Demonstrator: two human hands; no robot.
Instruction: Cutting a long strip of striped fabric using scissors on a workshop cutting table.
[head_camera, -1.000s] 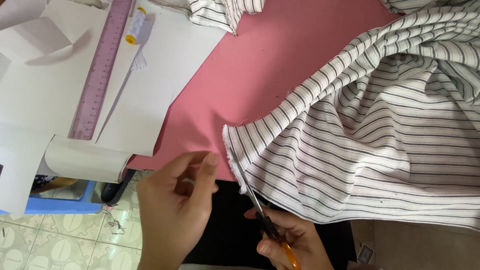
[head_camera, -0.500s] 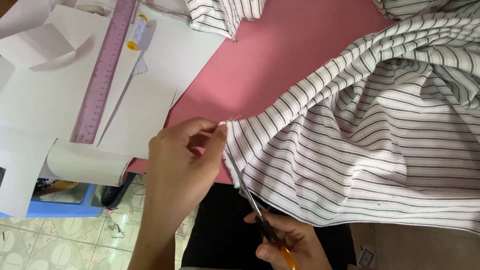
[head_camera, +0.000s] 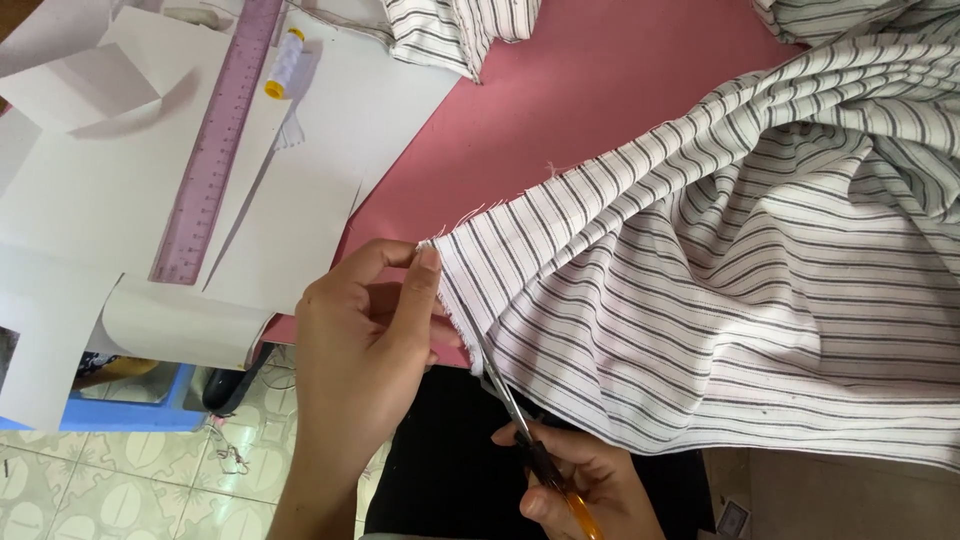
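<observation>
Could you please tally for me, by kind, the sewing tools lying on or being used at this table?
Scissors, worked by the right hand along the striped fabric that the left hand pinches: 1
Ruler, purple: 1
Thread spool, white on a yellow core: 1
Total: 3

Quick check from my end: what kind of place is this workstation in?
Most likely a sewing or tailoring workspace. The right hand works scissors at striped fabric, the left hand pinches its corner, and paper pattern pieces, a long ruler and a thread spool lie on the pink table.
</observation>
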